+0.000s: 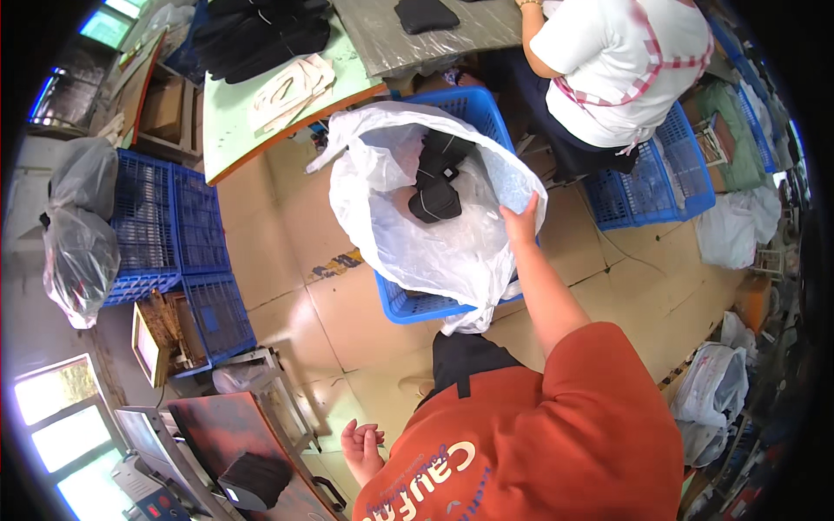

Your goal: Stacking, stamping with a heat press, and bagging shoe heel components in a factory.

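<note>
A large white plastic bag [369, 227] lines a blue plastic basket [397, 306] on the floor in front of me. Its mouth gapes wide, and a few black cloth bundles [437, 198], tied with thin bands, lie inside. My right hand [523, 224] grips the bag's rim on the right side, thumb inside the plastic. Down by my left side, away from the bag, my left hand [361, 445] hangs with loosely curled fingers and nothing in it.
A pale green table [230, 117] with black cloth stacks [261, 39] stands far left. At the far right a co-worker in a white top [617, 69] is beside a covered table [382, 39]. Blue crates [198, 221] line the left; a reddish board [239, 434] holds a black stack [254, 480].
</note>
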The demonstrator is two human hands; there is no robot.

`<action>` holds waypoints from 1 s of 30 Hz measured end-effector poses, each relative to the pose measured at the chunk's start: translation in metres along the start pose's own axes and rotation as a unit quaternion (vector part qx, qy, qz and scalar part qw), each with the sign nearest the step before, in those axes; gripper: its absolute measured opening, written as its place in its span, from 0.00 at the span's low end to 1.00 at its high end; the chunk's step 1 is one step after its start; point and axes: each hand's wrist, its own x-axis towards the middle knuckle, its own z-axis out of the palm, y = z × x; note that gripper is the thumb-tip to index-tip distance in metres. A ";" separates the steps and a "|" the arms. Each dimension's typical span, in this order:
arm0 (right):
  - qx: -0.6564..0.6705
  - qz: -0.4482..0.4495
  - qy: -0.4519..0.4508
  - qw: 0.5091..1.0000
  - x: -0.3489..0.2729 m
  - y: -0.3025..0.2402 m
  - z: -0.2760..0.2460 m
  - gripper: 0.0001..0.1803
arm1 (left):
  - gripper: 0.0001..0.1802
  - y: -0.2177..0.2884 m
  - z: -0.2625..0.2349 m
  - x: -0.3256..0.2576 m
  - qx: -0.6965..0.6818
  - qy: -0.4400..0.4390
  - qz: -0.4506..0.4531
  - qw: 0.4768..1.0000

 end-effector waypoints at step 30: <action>-0.187 0.034 -0.207 0.960 -0.038 0.097 0.171 0.48 | 0.15 -0.062 0.035 -0.001 -0.021 0.048 -0.273 0.961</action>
